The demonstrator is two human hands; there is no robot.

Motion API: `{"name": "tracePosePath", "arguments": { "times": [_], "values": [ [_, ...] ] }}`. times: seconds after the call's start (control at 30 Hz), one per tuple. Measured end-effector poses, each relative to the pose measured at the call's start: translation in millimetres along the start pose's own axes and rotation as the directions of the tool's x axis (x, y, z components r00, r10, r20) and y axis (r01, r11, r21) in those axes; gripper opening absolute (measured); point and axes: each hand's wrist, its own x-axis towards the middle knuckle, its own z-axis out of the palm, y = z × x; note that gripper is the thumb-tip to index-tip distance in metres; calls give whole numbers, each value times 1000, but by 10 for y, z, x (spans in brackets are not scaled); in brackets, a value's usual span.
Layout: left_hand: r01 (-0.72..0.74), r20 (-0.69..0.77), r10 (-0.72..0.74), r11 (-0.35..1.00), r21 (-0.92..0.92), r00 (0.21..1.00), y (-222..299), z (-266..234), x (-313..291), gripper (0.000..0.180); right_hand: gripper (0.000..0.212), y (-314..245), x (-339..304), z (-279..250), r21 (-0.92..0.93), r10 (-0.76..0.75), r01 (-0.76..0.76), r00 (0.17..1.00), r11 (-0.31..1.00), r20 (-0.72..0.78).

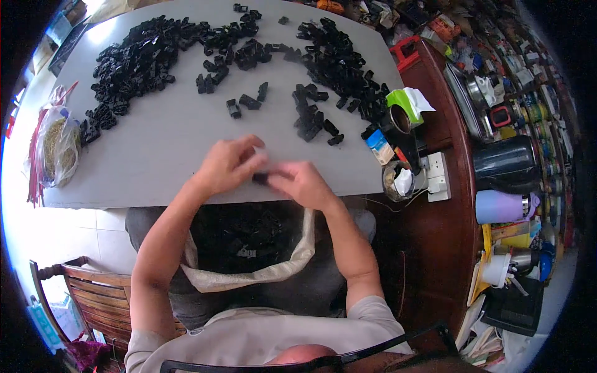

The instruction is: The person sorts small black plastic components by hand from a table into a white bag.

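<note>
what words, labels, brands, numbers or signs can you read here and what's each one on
No text is clear enough to quote.
Blue and white packet: any print is too small to read.
Green box: no readable lettering.
Purple-blue bottle: no readable lettering.
Black parts: too small to make out any markings.
Items on the far right: too small and blurred to read.

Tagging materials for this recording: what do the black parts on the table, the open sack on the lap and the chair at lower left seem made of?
Black parts: probably moulded plastic, given their slight sheen, though possibly coated metal. Sack: perhaps woven plastic or cloth, matte and pale, with a crumpled rim. Chair: apparently varnished wood, brown slats showing soft shine.
</note>
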Motion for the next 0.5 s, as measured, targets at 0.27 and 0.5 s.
{"name": "tracePosePath", "arguments": {
  "times": [0.27, 0.5],
  "values": [
    [64, -272, 250, 616, 785, 929, -583, -125, 254, 39, 24, 123, 134, -227, -667, -343, -22, 844, 745, -412],
    [34, -223, 158, 741, 671, 962, -411, -119, 146, 24, 28, 234, 191, -370, -802, -472, -153, 739, 578, -481]
  ]
}}
